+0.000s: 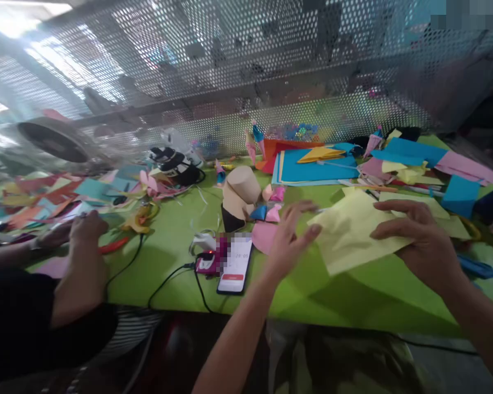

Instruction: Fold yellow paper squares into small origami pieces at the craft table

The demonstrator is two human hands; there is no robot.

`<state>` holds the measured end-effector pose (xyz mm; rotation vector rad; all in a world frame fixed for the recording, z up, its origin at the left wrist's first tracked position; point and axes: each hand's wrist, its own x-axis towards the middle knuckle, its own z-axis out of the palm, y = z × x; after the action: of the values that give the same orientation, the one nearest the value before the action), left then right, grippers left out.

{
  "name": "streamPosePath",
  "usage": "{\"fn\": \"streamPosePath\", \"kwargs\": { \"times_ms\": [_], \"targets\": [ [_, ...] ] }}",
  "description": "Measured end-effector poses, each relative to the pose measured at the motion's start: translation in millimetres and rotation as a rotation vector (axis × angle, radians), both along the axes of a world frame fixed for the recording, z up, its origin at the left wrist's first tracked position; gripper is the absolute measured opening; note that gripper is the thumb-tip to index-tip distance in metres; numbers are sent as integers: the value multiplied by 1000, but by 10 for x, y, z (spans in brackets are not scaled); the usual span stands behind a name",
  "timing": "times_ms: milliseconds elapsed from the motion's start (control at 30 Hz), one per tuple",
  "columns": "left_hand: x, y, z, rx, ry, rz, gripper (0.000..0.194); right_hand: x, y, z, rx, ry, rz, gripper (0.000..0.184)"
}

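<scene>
A creased sheet of pale yellow paper [349,235] is held up above the green table, tilted. My right hand [419,241] grips its right side, fingers in front and the thumb hidden behind. At the paper's left edge is my left hand [290,238], thumb and fingers apart; its thumb tip is close to the edge, and I cannot tell whether it touches. Just left of that hand lie a pink paper piece [263,236] and small folded pink and blue paper shapes [273,212].
A phone [235,265] and a purple power strip [213,262] with cables lie left of my hands, near a beige roll [242,189]. Blue sheets [312,167] are stacked behind. At left, a co-worker's hands [86,224] are among paper scraps. A perforated metal panel [230,82] stands behind.
</scene>
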<state>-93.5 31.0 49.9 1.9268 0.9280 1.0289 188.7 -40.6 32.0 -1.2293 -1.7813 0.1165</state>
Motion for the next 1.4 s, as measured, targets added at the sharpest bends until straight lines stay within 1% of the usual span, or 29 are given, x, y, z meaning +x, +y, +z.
{"fn": "streamPosePath", "kwargs": {
  "times_ms": [67,100,133,200,233,300,367,433,500,567,633,667,733,800,833,867,967,1100,1233,1333,1400],
  "targets": [
    [27,192,11,-139,21,27,58,13,92,72,44,48,24,23],
    [56,291,-14,-231,11,7,66,24,139,86,64,66,34,22],
    [94,386,-55,-330,-35,-27,70,39,188,85,83,84,38,22],
    [189,551,-170,-536,-142,-101,68,83,291,42,103,120,47,24],
    [240,614,-235,-589,-173,-119,62,113,341,2,99,146,55,26],
    [334,698,-359,-596,-238,-102,52,193,431,-103,56,206,70,29],
    [399,735,-464,-592,-325,-87,48,292,492,-220,-44,253,60,30],
    [426,745,-548,-609,-398,-75,47,391,517,-318,-210,319,9,31],
    [418,747,-616,-618,-424,-52,46,466,520,-372,-389,454,-50,31],
    [387,747,-671,-610,-405,-26,44,498,517,-374,-497,628,-46,28],
    [352,741,-712,-600,-376,-4,42,485,520,-340,-514,749,-5,27],
    [338,734,-726,-602,-370,-2,41,465,524,-317,-513,777,8,30],
    [322,714,-742,-619,-377,-24,41,410,533,-275,-531,800,-9,41],
    [318,692,-747,-640,-383,-51,41,354,539,-245,-589,812,-37,56],
    [318,682,-746,-648,-376,-55,42,330,540,-237,-628,821,-40,59],
    [318,675,-744,-655,-365,-53,42,312,539,-233,-666,831,-37,59],
    [316,669,-729,-685,-352,-44,44,295,529,-241,-753,847,-17,49],
    [308,679,-689,-702,-411,-74,46,334,527,-290,-787,875,-5,44],
    [283,689,-650,-683,-419,-76,38,370,549,-355,-744,935,-14,42],
    [256,693,-624,-663,-391,-106,26,386,554,-400,-644,941,-52,30],
    [240,695,-605,-650,-364,-115,18,398,543,-421,-599,876,-46,19]
  ]
}}
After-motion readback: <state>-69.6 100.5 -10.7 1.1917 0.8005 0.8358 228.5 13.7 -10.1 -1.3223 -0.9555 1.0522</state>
